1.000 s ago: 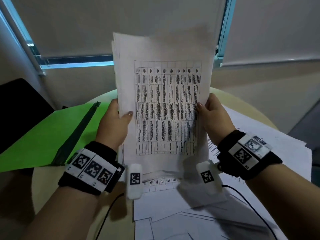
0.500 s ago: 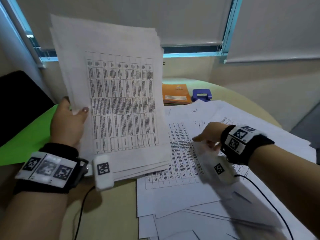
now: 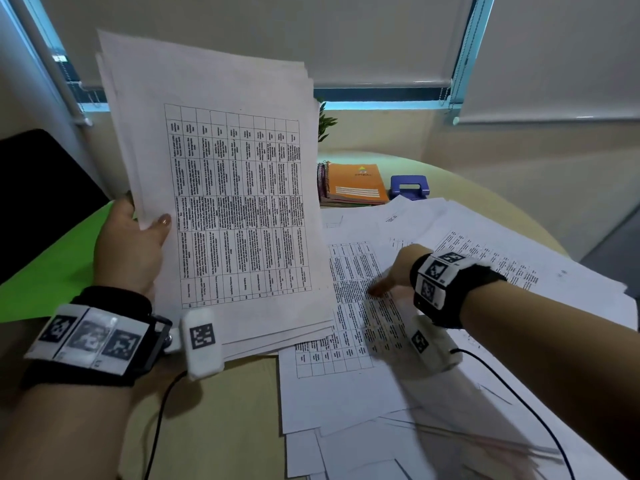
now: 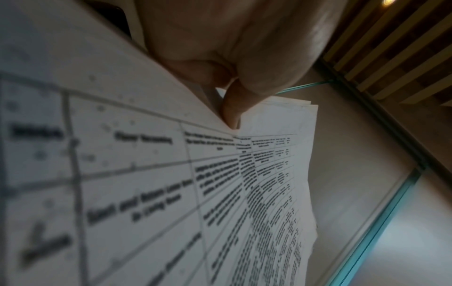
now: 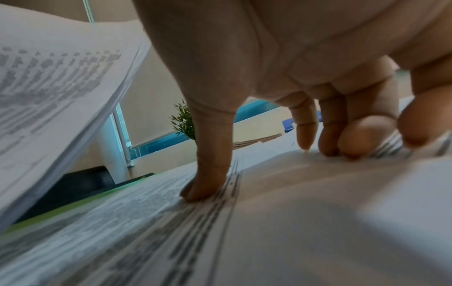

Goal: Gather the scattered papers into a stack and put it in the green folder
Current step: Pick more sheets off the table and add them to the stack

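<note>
**A:** Your left hand (image 3: 130,244) is pinching the stack (image 3: 225,188) by its left edge, thumb on the front, holding it upright in the left-centre of the frame. Your right hand (image 3: 398,271) is down at centre-right, thumb and bent fingertips (image 5: 352,139) pressing the loose sheets (image 3: 450,306), nothing grasped yet.

**B:** So what's the trick for the next sheet?

**A:** I'd drag the top sheet with the fingertips until an edge lifts, then pinch it. Keep the stack tilted clear so corners don't snag.

**B:** And the green folder (image 3: 45,271)?

**A:** Lower left, mostly behind your left hand. Plenty of sheets left on the table (image 3: 225,410), so it's early.
</note>
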The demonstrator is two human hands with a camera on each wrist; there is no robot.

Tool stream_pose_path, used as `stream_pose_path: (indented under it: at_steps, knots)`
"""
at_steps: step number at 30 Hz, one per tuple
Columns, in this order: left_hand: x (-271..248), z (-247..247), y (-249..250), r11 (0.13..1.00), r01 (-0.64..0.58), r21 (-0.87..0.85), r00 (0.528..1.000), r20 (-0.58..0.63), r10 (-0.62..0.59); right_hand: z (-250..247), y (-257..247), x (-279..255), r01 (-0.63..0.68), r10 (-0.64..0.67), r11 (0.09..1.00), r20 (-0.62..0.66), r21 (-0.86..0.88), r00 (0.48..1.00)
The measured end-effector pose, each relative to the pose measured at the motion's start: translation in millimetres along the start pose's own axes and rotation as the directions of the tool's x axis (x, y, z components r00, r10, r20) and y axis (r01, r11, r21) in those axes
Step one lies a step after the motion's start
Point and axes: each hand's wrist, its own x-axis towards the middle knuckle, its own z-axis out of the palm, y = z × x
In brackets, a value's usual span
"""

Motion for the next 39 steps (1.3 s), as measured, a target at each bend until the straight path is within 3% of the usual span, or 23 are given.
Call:
stream_pose_path:
  at_steps: [5, 11, 14, 20, 26, 31, 35, 39]
  knots:
    - [1.0, -3.0, -1.7, 1.000, 0.006, -0.027, 1.000, 0.002, -0.006, -0.4, 6.1, 2.4, -0.031, 0.030, 0.999, 0.037, 0.036, 0.999]
    - [-1.2, -3.6, 1.5, 1.000, -0.011, -0.016, 1.000, -0.002, 0.011, -0.2, 11.4, 8.6, -0.073, 0.078, 0.987, -0.032, 0.143, 0.996]
    - [-0.1, -2.9, 1.4, 0.999, -0.016, -0.028, 1.000, -0.003, 0.015, 0.0, 17.3, 15.1, -0.090, 0.095, 0.991, -0.054, 0.097, 0.994]
    - [-0.1, -1.8, 2.4, 0.999, -0.028, -0.038, 1.000, 0.001, 0.028, -10.4, 33.2, 14.6, 0.044, -0.030, 0.991, -0.115, 0.128, 0.993]
    - [2.5, -1.0, 3.8, 0.998, -0.066, 0.015, 0.998, -0.003, 0.066, -19.3, 49.4, 21.5, 0.044, 0.021, 0.919, -0.162, 0.391, 0.987]
    - [4.3, 2.7, 2.3, 0.998, -0.053, -0.018, 0.998, 0.017, 0.053, -18.4, 56.5, 20.8, 0.051, -0.009, 0.946, -0.131, 0.319, 0.991]
    - [4.3, 4.7, 3.1, 0.999, -0.052, 0.000, 0.998, 0.024, 0.052, -20.5, 53.6, 13.5, 0.057, -0.015, 0.986, -0.258, 0.159, 0.966]
    - [3.8, 7.4, 7.4, 0.998, -0.065, 0.021, 0.997, 0.029, 0.065, -11.0, 44.3, -0.8, -0.014, 0.016, 0.999, -0.027, 0.052, 0.999]
